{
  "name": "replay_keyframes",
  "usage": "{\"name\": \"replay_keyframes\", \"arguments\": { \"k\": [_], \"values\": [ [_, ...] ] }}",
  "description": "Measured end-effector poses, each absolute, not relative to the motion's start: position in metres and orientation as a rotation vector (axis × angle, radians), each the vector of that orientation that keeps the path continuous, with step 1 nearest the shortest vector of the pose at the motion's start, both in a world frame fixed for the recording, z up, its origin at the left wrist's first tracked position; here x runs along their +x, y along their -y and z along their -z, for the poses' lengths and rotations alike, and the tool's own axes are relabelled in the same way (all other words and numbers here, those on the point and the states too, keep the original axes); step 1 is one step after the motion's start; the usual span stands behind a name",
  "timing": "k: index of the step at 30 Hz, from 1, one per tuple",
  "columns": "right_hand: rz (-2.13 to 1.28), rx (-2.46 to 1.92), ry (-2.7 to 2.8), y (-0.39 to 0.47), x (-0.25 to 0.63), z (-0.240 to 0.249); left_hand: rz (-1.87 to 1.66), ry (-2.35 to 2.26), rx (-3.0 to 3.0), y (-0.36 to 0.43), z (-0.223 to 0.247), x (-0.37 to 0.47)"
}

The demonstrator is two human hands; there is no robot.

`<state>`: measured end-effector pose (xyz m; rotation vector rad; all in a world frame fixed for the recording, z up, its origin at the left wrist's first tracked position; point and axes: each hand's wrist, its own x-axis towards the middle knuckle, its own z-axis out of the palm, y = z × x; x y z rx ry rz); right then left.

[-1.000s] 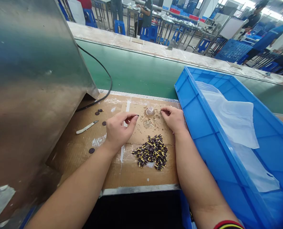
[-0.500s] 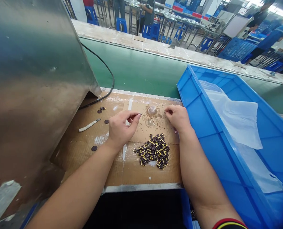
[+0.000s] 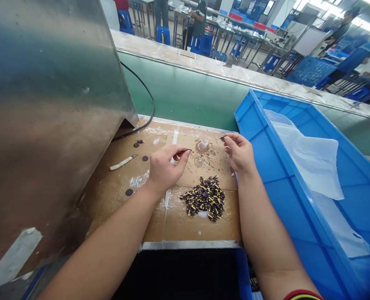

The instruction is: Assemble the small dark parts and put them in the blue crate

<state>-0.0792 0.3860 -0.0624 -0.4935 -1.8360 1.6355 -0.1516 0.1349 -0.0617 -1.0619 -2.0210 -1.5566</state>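
My left hand (image 3: 170, 166) pinches a small dark piece (image 3: 189, 150) between thumb and forefinger, left of a small clear cup (image 3: 203, 144). Right of that cup, my right hand (image 3: 239, 153) holds a small dark part (image 3: 222, 138) at its fingertips. Both hands are raised over a cardboard-covered work surface (image 3: 153, 227). Nearer to me lies a pile of small dark parts with yellow ends (image 3: 205, 196). Wet-looking spots and bits surround the cup.
A white-handled knife (image 3: 120, 163) and dark discs (image 3: 129, 192) lie at the left. A metal housing (image 3: 53, 96) rises beside them, with a black cable (image 3: 147, 89) behind. A blue crate (image 3: 275, 166) holding white sheets stands at the right. People are in the background.
My right hand has turned and its fingers have lifted, so the dark part at their tips now shows. My left hand keeps its pinch. The whole view has shifted slightly.
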Motion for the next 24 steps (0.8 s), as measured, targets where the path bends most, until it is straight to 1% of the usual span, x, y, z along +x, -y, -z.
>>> {"name": "replay_keyframes", "arguments": {
  "k": [2,4,6,8,10,15,17,20,24],
  "values": [
    [-1.859,-0.475,1.731,-0.379,-0.083,0.062,1.549,2.018,-1.062,-0.135,0.062,-0.152],
    [-2.003,-0.453,1.669,-0.374,-0.085,0.061,1.542,2.017,-1.061,-0.135,0.062,-0.152],
    [-2.092,-0.447,1.633,-0.372,-0.086,0.061,1.536,2.018,-1.06,-0.135,0.062,-0.152],
    [-2.089,-0.459,1.636,-0.371,-0.087,0.063,1.527,2.024,-1.059,-0.136,0.062,-0.152],
    [-1.932,-0.473,1.695,-0.37,-0.088,0.067,1.523,2.024,-1.062,-0.136,0.062,-0.152],
    [-1.159,-0.35,1.993,-0.361,-0.089,0.069,1.514,2.028,-1.07,-0.136,0.062,-0.152],
    [-0.93,-0.266,2.085,-0.357,-0.09,0.067,1.517,2.026,-1.072,-0.136,0.062,-0.152],
    [-0.751,-0.158,2.173,-0.354,-0.094,0.066,1.532,2.037,-1.066,-0.136,0.063,-0.152],
    [-0.699,-0.108,2.248,-0.356,-0.102,0.069,1.529,2.055,-1.055,-0.136,0.065,-0.153]
  ]
}}
